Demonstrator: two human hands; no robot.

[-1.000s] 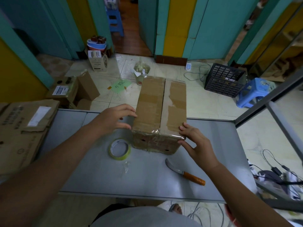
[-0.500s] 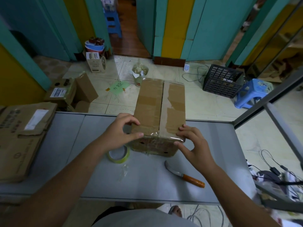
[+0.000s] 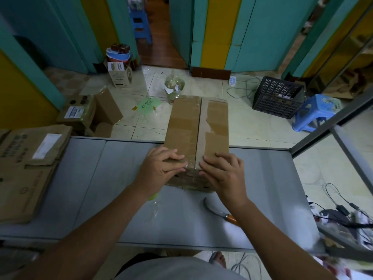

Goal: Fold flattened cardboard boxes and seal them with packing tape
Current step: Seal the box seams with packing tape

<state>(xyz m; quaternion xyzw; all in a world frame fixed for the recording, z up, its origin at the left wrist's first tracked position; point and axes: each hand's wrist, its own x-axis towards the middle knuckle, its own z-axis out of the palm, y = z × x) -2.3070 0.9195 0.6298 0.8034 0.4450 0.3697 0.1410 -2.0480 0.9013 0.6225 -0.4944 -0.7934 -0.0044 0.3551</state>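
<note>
Dim, bluish indoor light leaves the near grey table (image 3: 80,178) murky, the far tiled floor (image 3: 242,126) catches a pale sheen, wide-angle distortion bows the walls (image 3: 262,37) and right-hand rail (image 3: 331,122) at the edges, and the near right corner is smeared by blur.
</note>
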